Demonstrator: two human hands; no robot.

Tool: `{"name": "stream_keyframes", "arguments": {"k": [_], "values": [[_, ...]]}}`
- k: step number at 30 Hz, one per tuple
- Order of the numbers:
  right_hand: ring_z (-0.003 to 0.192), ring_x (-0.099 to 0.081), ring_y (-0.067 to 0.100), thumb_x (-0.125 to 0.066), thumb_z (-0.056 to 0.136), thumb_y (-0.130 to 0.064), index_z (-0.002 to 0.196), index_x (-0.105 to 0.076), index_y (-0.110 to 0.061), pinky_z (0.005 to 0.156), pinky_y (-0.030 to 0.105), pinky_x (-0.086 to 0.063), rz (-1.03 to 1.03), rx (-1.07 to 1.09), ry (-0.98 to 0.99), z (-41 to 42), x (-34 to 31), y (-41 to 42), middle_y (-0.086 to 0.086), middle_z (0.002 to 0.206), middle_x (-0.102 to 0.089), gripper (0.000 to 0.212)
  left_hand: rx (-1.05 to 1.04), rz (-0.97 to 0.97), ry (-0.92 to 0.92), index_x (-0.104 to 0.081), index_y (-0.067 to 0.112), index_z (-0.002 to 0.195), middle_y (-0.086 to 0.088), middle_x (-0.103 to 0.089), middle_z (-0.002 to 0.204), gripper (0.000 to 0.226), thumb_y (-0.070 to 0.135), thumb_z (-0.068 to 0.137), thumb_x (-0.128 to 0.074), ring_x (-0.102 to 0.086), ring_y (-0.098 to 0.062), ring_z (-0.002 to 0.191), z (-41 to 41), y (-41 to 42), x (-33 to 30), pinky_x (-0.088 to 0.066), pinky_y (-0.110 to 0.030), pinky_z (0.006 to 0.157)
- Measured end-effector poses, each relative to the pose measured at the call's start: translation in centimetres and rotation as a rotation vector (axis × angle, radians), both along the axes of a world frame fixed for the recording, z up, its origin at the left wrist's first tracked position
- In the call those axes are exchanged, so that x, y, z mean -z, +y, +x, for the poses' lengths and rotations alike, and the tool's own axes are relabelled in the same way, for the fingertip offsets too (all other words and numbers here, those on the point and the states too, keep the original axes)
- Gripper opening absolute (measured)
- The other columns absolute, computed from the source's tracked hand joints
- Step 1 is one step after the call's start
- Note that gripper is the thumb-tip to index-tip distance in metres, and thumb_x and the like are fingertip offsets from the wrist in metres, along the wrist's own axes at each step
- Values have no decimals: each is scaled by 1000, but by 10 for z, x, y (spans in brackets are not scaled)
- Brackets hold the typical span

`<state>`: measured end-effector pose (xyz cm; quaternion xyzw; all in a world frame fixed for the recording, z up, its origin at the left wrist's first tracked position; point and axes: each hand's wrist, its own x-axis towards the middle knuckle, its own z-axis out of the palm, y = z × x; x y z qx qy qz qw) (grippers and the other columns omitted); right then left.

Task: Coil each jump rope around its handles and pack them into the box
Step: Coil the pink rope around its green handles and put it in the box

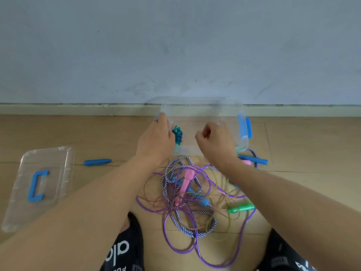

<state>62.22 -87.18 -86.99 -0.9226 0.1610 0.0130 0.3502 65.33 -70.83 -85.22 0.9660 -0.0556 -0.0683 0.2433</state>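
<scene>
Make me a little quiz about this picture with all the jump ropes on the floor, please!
1. True or false: the clear plastic box already holds one coiled teal jump rope.
2. The flat clear lid with the blue handle lies on which side of the person: A left, B right, C inside the box?
3. Fill in: the left hand rests at the box's ____ edge.

Key: 1 true. 2 A. 3 left; the right hand hovers over the box, fingers curled, holding nothing visible.
</scene>
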Motion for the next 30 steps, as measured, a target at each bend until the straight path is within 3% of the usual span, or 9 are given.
{"name": "stream_keyframes", "arguments": {"k": [2,5,8,13,16,18,22,25,30], "values": [[69,-56,26,-58,85,-28,78,-53,-14,59,33,-43,-39,-38,109,-37,13,0,2,70,-60,16,39,-32,65,-43,10,100,-8,-51,93,8,8,94,-39,-51,-31,81,-17,-8,-4,-38,-38,64],[89,-61,32,-57,87,-35,102,-54,-14,70,36,-45,-155,-180,316,-76,50,3,5,99,-59,26,126,-26,223,-44,11,104,-9,-53,90,13,8,95,-36,-51,-28,78,-37,-16,-6,-35,-36,61],[102,-61,31,-54,89,-34,124,-52,-20,71,33,-40,-262,-258,319,-93,79,11,8,114,-58,38,203,13,367,-45,11,105,-9,-54,87,14,7,93,-39,-51,-26,76,-52,-14,-8,-38,-37,64],[81,-67,25,-69,82,-21,104,-66,-17,58,29,-38,-485,-290,151,-96,81,16,5,93,-67,22,257,110,469,-47,12,111,-10,-56,101,17,13,96,-41,-53,-25,87,-60,-1,-12,-44,-37,74],[89,-66,32,-48,94,-15,107,-56,-13,62,33,-38,-320,-312,227,-91,74,10,9,101,-64,15,241,140,504,-49,9,113,-12,-57,108,20,13,96,-42,-53,-24,92,-59,1,-15,-44,-35,76],[83,-64,34,-43,95,-18,96,-50,-17,64,35,-46,-191,-287,229,-89,64,4,8,89,-60,7,266,144,512,-49,12,120,-10,-58,111,25,16,95,-46,-55,-23,95,-59,0,-21,-47,-36,82],[74,-61,29,-49,90,-20,83,-53,-18,70,37,-54,-48,-352,278,-78,6,-11,3,79,-60,8,383,148,476,-37,29,143,-5,-56,122,57,23,91,-59,-58,-21,103,-61,-5,-49,-50,-34,88],[52,-60,15,-59,92,-21,91,-63,-12,54,25,-52,171,-433,365,-62,-72,-19,2,72,-62,10,393,49,504,-33,36,147,2,-52,128,70,29,87,-68,-58,-17,105,-63,-14,-84,-48,-28,87],[55,-53,15,-56,91,-11,85,-63,-6,51,25,-48,403,-365,287,-51,-213,-24,7,74,-62,10,399,-301,378,-60,25,104,6,-64,106,25,13,85,-70,-61,-16,104,-65,-30,-159,-47,-31,94]]}}
